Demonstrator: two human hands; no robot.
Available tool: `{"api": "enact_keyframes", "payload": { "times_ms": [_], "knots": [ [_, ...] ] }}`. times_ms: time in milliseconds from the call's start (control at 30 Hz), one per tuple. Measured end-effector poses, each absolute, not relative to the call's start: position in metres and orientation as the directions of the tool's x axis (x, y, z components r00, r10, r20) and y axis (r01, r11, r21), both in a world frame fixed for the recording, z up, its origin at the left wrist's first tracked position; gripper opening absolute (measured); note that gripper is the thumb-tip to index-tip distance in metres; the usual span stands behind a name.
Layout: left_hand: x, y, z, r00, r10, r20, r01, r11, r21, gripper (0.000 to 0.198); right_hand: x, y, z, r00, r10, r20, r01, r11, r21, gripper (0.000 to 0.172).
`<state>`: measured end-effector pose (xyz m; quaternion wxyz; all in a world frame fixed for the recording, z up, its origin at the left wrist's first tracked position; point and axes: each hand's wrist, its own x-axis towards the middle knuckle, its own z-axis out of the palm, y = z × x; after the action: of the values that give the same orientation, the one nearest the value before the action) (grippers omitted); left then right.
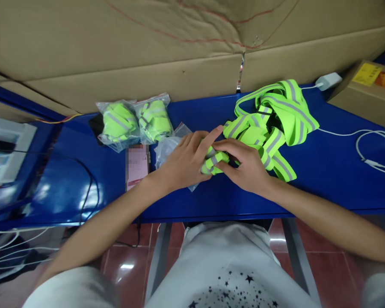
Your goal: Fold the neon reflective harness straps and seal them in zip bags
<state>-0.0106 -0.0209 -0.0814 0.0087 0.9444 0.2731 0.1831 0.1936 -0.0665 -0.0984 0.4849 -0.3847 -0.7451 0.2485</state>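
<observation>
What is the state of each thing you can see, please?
Strap bundle: folded, held.
Left grip: around strap bundle.
Right grip: pinching strap bundle.
Loose straps: in a tangled pile.
Bagged bundles: inside clear plastic.
Clear bag: partly hidden, contents unclear.
White cable: looped.
Pink item: lying flat.

Toward the body from the fingers (234, 148), a bare strip of table (192, 207) allows passage; beyond them, a narrow gap runs up to the cardboard wall (131, 81); right of it, the strap heap (295, 107) blocks the way; leftward, a plastic bag (167, 147), bagged bundles (120, 122) and a flat pink item (137, 164) obstruct.
</observation>
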Motion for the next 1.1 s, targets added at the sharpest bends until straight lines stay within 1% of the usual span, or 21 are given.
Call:
{"api": "enact_keyframes", "payload": {
  "times_ms": [67,133,233,300,367,400,467,533,633,767,867,967,1100],
  "knots": [
    [-0.009,-0.021,-0.080,0.782,0.529,0.328,0.511,-0.847,0.148,0.115,0.194,-0.065,-0.097,-0.216,0.840,0.497,0.320,0.542,-0.777,0.033],
    [-0.011,-0.021,-0.077,0.773,0.533,0.343,0.511,-0.844,0.162,0.120,0.194,-0.065,-0.095,-0.204,0.835,0.510,0.308,0.550,-0.777,0.036],
    [-0.021,-0.019,-0.070,0.765,0.535,0.359,0.491,-0.845,0.213,0.128,0.194,-0.067,-0.094,-0.227,0.779,0.584,0.324,0.626,-0.709,0.040],
    [-0.030,-0.018,-0.065,0.761,0.566,0.318,0.499,-0.823,0.272,0.126,0.193,-0.070,-0.095,-0.268,0.737,0.621,0.343,0.675,-0.653,0.043],
    [-0.037,-0.018,-0.062,0.742,0.614,0.268,0.536,-0.784,0.312,0.119,0.191,-0.074,-0.096,-0.322,0.678,0.661,0.346,0.734,-0.584,0.045],
    [-0.040,-0.019,-0.061,0.731,0.632,0.258,0.556,-0.771,0.311,0.114,0.191,-0.075,-0.097,-0.352,0.645,0.679,0.345,0.763,-0.546,0.046],
    [-0.042,-0.020,-0.060,0.717,0.633,0.292,0.570,-0.773,0.277,0.103,0.190,-0.077,-0.098,-0.395,0.613,0.685,0.358,0.789,-0.499,0.049],
    [-0.040,-0.022,-0.059,0.715,0.618,0.327,0.575,-0.786,0.228,0.095,0.190,-0.078,-0.098,-0.405,0.640,0.653,0.387,0.767,-0.512,0.056],
    [-0.036,-0.024,-0.058,0.722,0.587,0.367,0.569,-0.805,0.169,0.088,0.190,-0.077,-0.096,-0.396,0.683,0.614,0.401,0.730,-0.553,0.067],
    [-0.032,-0.023,-0.062,0.723,0.534,0.438,0.534,-0.834,0.136,0.076,0.189,-0.075,-0.095,-0.432,0.685,0.586,0.411,0.728,-0.548,0.067],
    [-0.032,-0.019,-0.065,0.730,0.515,0.450,0.511,-0.848,0.142,0.060,0.190,-0.073,-0.097,-0.454,0.671,0.586,0.438,0.741,-0.509,0.064],
    [-0.031,-0.015,-0.066,0.721,0.537,0.438,0.530,-0.835,0.149,0.041,0.192,-0.073,-0.099,-0.466,0.645,0.606,0.468,0.761,-0.450,0.065],
    [-0.026,-0.015,-0.064,0.721,0.550,0.421,0.556,-0.822,0.121,0.030,0.195,-0.073,-0.098,-0.510,0.594,0.622,0.495,0.794,-0.352,0.071]
  ]
}}
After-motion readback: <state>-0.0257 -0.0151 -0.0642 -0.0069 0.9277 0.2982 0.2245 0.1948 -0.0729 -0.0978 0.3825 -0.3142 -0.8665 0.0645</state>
